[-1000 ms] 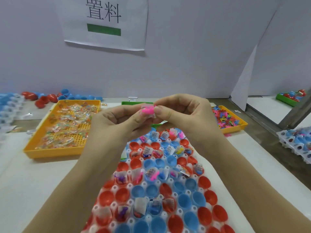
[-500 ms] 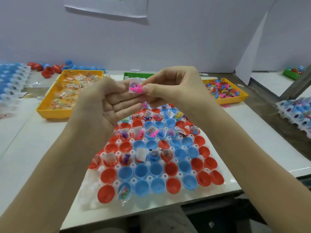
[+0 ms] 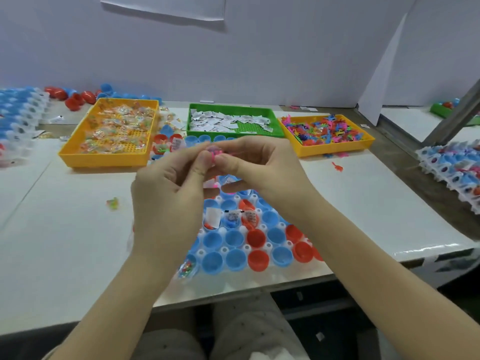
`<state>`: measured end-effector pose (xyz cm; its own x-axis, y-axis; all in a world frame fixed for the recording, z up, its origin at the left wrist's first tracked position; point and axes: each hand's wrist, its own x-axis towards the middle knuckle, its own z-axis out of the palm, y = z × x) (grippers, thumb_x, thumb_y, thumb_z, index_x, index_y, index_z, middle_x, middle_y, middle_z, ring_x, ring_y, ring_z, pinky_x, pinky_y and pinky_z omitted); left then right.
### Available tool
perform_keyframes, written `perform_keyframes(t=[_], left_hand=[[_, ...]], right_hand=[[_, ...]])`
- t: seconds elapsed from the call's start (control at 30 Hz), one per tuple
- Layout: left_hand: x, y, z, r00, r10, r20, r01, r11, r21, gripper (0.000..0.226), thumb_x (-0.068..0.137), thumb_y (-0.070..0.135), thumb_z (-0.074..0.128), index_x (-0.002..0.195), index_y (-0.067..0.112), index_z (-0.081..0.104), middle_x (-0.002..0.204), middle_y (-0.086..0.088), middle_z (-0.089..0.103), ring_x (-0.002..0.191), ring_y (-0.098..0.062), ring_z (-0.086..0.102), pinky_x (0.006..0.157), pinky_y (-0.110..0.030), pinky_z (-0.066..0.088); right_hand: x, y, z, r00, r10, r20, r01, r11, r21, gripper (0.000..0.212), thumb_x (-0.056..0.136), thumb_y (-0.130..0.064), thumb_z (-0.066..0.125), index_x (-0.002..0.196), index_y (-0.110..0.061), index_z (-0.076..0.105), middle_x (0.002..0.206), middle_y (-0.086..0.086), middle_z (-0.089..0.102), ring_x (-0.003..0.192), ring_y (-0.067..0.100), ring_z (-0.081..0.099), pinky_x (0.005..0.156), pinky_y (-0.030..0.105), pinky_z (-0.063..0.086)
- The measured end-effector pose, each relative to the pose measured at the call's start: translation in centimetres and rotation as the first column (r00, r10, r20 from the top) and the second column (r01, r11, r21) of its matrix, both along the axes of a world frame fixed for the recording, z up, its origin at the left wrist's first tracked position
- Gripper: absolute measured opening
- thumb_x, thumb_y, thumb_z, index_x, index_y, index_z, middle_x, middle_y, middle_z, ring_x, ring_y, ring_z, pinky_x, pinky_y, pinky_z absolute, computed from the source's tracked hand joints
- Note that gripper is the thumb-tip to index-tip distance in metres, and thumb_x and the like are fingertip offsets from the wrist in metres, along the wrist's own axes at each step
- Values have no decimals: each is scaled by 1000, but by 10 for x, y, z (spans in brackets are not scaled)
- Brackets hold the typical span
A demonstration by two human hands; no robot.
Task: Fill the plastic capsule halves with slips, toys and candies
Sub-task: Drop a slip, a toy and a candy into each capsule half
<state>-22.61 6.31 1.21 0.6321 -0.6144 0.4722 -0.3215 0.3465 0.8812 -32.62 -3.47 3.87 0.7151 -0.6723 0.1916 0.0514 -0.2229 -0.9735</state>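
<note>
- The left hand [image 3: 168, 196] and the right hand [image 3: 262, 172] meet in the air above the far part of a clear moulded plastic holder [image 3: 224, 249], off the white tabletop [image 3: 78, 242].
- Thumb and forefinger of each hand curl in and pinch the same small pink plastic toy [image 3: 214, 155], one hand on either side. The other fingers are loosely bent.
- Under the hands the holder carries round blue and red plastic capsule halves [image 3: 235, 239], open side up. Three in one row hold white paper slips [image 3: 213, 220].
- A clear candy packet [image 3: 187, 268] lies at the holder's near left corner.
- Along the far side of the tabletop stand three trays:
  - on the left, a yellow plastic tray of wrapped candies [image 3: 104, 159];
  - in the middle, a green plastic tray of loose slips [image 3: 233, 107];
  - on the right, a yellow plastic tray of small coloured toys [image 3: 335, 149].
</note>
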Motion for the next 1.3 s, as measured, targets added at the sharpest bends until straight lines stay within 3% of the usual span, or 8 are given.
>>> perform_keyframes(t=[0.1, 0.2, 0.43, 0.57, 0.67, 0.83, 1.1, 1.3], left_hand=[[-8, 5, -3, 976, 72, 205, -92, 992, 90, 21, 94, 16, 62, 113, 23, 70, 90, 10, 74, 80, -7, 73, 66, -27, 61], [-7, 8, -5, 919, 91, 384, -176, 965, 192, 21, 92, 23, 64, 112, 22, 73, 79, 22, 64, 65, 9, 63, 63, -8, 50], [57, 57, -44, 901, 316, 298, -395, 880, 262, 23, 82, 57, 49, 101, 65, 59, 98, 23, 69, 85, 13, 63, 74, -3, 49], [103, 78, -83, 861, 244, 446, -503, 535, 679, 43, 93, 36, 57, 135, 28, 56, 147, -11, 48, 133, -34, 44, 111, -54, 35], [112, 86, -96, 840, -91, 535, -482, 327, 813, 47, 100, 30, 44, 143, 12, 46, 152, -17, 38, 140, -38, 27, 113, -55, 20], [102, 93, -92, 893, -22, 450, -383, 486, 785, 42, 101, 24, 46, 143, 18, 50, 157, -4, 34, 150, -26, 16, 120, -38, 5], [98, 89, -87, 859, -47, 509, -427, 481, 766, 39, 102, 22, 41, 139, 28, 54, 154, -2, 41, 148, -29, 24, 119, -38, 11], [116, 88, -69, 847, 236, 477, -528, 488, 695, 37, 102, 19, 39, 131, 25, 62, 137, 0, 60, 130, -27, 49, 120, -43, 22]], right_hand=[[-9, 0, -5, 1000, -17, 19, 17, 1000, 15, 15, 83, -1, 70, 97, -6, 72, 88, 9, 75, 80, 21, 73, 67, 28, 59], [-20, -3, -8, 998, -66, 15, 66, 998, -7, 13, 80, 0, 72, 90, -7, 73, 78, 8, 74, 69, 17, 71, 61, 23, 57], [-60, -41, -24, 876, -199, -440, 76, 956, -282, 8, 77, -11, 78, 84, -10, 75, 76, 7, 73, 67, 19, 70, 58, 22, 57], [-61, -43, -37, 767, -215, -605, -112, 883, -456, 7, 75, -12, 76, 80, -17, 77, 68, -11, 69, 65, 1, 64, 60, 14, 53], [-57, -43, -33, 703, -196, -683, -229, 848, -479, 7, 77, -15, 74, 82, -18, 76, 69, -16, 66, 68, -6, 61, 58, 8, 48], [-45, -42, -29, 580, -201, -790, -404, 770, -493, 10, 83, -21, 71, 92, -20, 76, 79, -13, 67, 65, -2, 57, 54, 3, 41], [-43, -47, -29, 587, -232, -775, -385, 762, -520, 9, 77, -22, 78, 77, -26, 70, 71, -16, 64, 66, -4, 60, 57, 8, 47], [-48, -51, -24, 587, -124, -800, -426, 794, -434, 11, 82, -25, 74, 78, -34, 70, 75, -19, 66, 79, -14, 57, 66, 6, 46]])
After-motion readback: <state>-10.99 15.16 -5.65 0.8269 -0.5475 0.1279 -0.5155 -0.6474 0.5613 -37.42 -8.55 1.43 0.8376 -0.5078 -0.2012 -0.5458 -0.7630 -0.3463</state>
